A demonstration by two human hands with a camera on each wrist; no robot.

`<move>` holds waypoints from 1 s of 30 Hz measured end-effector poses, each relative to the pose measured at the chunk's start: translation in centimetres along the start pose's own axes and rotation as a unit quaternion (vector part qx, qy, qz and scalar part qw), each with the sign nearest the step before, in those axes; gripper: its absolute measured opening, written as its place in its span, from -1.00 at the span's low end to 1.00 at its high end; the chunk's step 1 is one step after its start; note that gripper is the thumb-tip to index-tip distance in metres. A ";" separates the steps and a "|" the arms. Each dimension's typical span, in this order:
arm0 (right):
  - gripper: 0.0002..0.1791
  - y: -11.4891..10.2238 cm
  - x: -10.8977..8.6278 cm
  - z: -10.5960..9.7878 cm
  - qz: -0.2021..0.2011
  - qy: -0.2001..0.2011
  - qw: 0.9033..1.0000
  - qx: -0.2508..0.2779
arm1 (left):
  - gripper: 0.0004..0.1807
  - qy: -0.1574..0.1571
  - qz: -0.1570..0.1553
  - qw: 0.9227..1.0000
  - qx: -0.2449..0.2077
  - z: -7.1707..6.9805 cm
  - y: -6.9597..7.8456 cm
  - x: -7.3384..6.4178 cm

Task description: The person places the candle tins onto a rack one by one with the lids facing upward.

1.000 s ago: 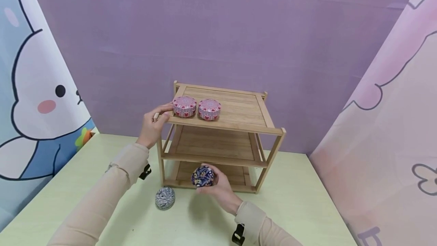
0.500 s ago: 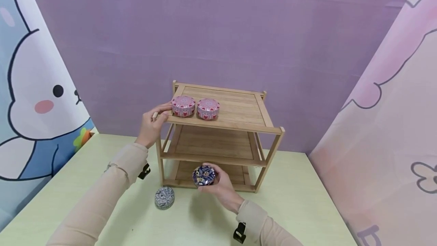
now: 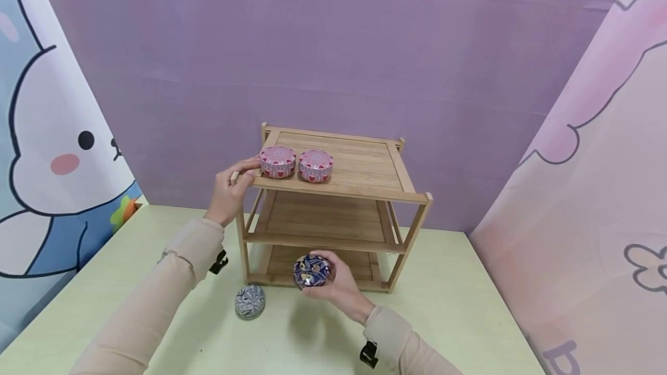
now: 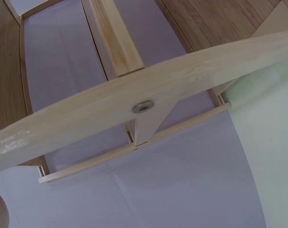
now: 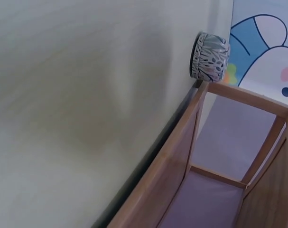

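A three-tier wooden shelf [image 3: 359,192] stands on the table. My left hand [image 3: 230,192] grips its top front-left corner, fingertips right at a pink patterned round tin [image 3: 278,162]. Beside that tin sits a matching pink tin [image 3: 315,166], also on the top tier. My right hand [image 3: 341,288] holds a dark blue tin [image 3: 311,271] with a floral lid, thumb and fingers round its side, in front of the lowest tier. On the table by the shelf's front-left foot lies a grey-white leaf-patterned tin [image 3: 250,302]; the right wrist view shows its patterned side.
The pale green table [image 3: 443,311] runs out on both sides of the shelf. A purple backdrop [image 3: 333,45] rises close behind it. Cartoon-printed panels close off the left and right. The left wrist view shows the shelf's side rail [image 4: 181,78].
The blue tin in my right hand has shifted slightly, its lid turned a little more toward the head camera. My left hand keeps its hold on the shelf corner.
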State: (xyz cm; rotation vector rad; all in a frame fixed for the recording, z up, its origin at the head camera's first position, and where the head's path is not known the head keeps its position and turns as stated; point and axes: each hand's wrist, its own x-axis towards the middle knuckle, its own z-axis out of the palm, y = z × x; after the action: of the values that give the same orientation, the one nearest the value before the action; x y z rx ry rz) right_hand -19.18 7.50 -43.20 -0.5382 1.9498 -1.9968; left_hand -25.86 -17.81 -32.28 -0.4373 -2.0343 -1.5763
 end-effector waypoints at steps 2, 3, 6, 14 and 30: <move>-0.26 -0.1 0.1 -0.1 -0.004 0.005 1.000 -0.012 | -0.69 -0.001 0.000 1.000 -0.004 -0.1 -1.0 0.2; -0.26 -0.2 0.1 -0.2 -0.007 0.008 1.000 -0.020 | -0.69 -0.001 0.001 1.000 -0.005 -0.1 -1.0 0.2; -0.26 -0.7 0.0 -0.4 -0.012 0.009 0.999 -0.052 | -0.68 -0.002 0.001 1.000 -0.005 -0.1 -0.9 0.1; -0.22 -3.9 0.2 -1.4 -0.031 -0.012 0.991 -0.128 | -0.69 -0.003 0.007 1.000 -0.001 -0.1 -1.1 0.3; -0.27 -10.2 -0.2 -3.4 -0.077 0.011 0.980 -0.181 | -0.70 0.001 0.013 1.000 -0.012 0.0 -0.9 0.3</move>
State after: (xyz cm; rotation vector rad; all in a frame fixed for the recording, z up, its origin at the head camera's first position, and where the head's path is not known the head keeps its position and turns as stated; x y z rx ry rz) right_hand -20.08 10.97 -33.09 -0.7757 2.3679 -1.7391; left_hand -26.60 -18.05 -32.80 -0.4688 -2.0027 -1.5876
